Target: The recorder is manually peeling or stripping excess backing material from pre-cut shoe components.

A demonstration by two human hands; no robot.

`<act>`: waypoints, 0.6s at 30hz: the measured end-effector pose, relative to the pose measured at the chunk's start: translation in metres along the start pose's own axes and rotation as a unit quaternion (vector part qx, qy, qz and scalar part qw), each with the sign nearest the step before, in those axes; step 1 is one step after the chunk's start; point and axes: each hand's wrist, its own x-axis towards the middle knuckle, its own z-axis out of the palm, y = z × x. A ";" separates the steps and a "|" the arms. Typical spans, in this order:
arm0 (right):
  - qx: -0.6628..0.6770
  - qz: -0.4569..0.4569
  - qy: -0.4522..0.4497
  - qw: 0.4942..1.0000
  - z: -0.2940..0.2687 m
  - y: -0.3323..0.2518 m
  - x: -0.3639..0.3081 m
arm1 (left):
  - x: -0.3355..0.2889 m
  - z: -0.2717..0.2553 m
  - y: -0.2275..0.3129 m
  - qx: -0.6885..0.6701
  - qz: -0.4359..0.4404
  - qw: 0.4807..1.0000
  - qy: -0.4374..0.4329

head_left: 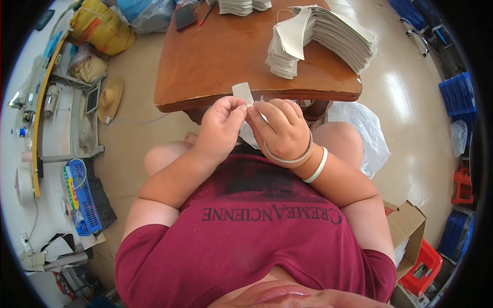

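Observation:
In front of my chest, close to the near edge of the wooden table [221, 66], my left hand [222, 126] and my right hand [282, 131] meet with their fingertips pinched. Between them is a small, flat, off-white piece [242, 92], thin like paper or cloth, its upper part sticking up past my fingers. Its lower end is hidden by the fingertips. Two bangles [316, 165] circle my right wrist. Ahead on the table lies a long curved stack of off-white sheets [336, 38], fanned over, with a loop of thin string at its far left end.
More off-white stacks [241, 6], a dark flat case [185, 17] and a red pen [206, 14] lie at the table's far side. A white plastic bag [367, 136] is on the floor at right, near a cardboard box [408, 226] and red stool [423, 267]. Shelving stands at left.

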 end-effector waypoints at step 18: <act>0.153 -0.144 -0.073 0.975 -0.003 0.001 0.005 | 0.035 -0.033 0.026 0.002 0.091 0.983 0.161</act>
